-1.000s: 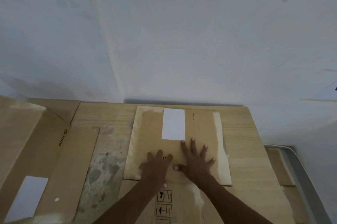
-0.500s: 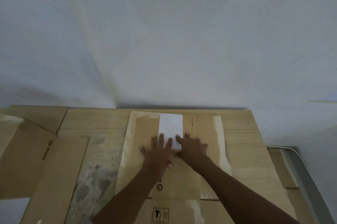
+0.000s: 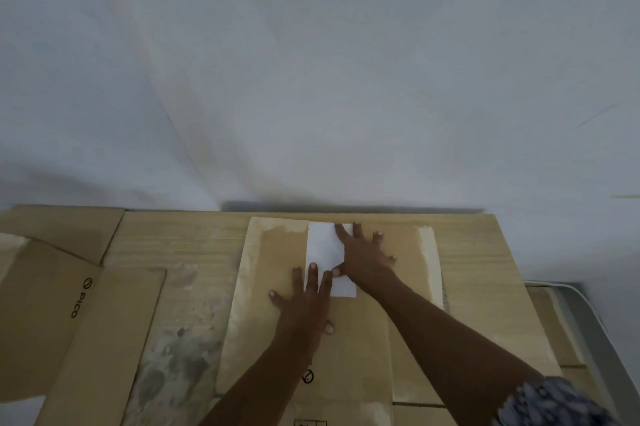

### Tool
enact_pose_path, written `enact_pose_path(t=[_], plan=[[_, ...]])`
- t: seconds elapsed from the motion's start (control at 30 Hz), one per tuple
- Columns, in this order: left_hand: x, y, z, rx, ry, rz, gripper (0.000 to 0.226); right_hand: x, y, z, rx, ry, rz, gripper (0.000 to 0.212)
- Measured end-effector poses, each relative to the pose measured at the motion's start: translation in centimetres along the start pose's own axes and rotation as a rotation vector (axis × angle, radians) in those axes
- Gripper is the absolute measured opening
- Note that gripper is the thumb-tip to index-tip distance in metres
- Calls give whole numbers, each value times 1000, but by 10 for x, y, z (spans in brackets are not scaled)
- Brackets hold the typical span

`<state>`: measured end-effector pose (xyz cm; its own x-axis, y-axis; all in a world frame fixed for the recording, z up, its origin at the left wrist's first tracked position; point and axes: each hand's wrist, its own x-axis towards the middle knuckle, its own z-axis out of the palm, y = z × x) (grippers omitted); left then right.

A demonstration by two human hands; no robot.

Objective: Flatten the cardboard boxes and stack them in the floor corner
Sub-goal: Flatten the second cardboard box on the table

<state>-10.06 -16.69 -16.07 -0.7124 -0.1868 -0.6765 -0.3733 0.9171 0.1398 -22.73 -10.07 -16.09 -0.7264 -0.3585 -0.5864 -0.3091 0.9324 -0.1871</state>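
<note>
Against the wall at 12 o'clock, pressing flattened box with both hands spread flat; risks springing up once released.

Two bare forearms enter from the lower edge of the frame, each ending in an uncovered hand: the left hand near the lower middle, the right hand a little higher and to its right. Neither wrist nor any of the fingers carries a ring, watch or band that can be made out, and the fingernails show as short and pale. At the lower right corner the right arm comes out of a short sleeve of dark blue-grey cloth with a lighter mottled print.
</note>
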Motion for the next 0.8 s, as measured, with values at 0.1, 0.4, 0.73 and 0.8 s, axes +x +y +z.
enact_pose_path(t=[0.1,0.4,0.73,0.8], plan=[[-2,-2,1,-22,22,3,103,-3,-5,-6,-43,3,-8,102],[-8,-6,6,-73,115,37,97,-133,27,136,-51,215,-125,69],[-103,-13,105,25,460,87,50,-151,34,121,-38,121,-185,77],[-133,-16,140,20,368,107,55,-153,36,109,-25,55,-207,82]])
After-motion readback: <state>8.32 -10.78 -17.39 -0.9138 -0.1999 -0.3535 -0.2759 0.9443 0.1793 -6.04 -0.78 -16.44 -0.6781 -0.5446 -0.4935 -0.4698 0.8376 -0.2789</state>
